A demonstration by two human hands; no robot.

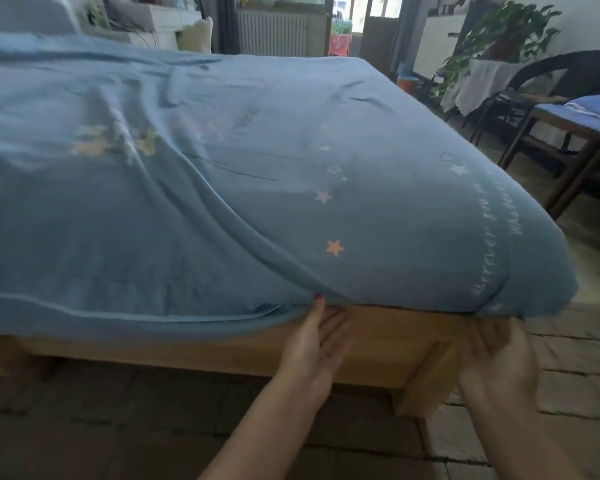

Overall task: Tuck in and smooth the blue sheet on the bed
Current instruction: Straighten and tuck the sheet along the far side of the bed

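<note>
I am looking down at the near side of the bed, where the pale blue cotton sheet printed with small stars and white lettering is lying across the mattress and spilling over the edge above the light wooden bed frame. The hem is running left to right along that edge, and this long line is what my next move is turning on: to the right of my left hand the fabric is already pulled under at the corner, while to the left of it a loose flap with a pale piped border is hanging down over the frame.

My left hand is reaching straight up at the hem, fingers extended and slightly spread, their tips meeting the fold right where a long diagonal crease is ending; I am not seeing it pinching anything. My right hand is sitting just under the corner of the bed, blurred, so I cannot tell whether its grip is spread or closed on cloth.

I am judging the left hand to be the nearer one to the untucked stretch, which is lying to its left, so the tucking should be travelling leftward along the hem, with the crease needing smoothing afterwards.
</note>
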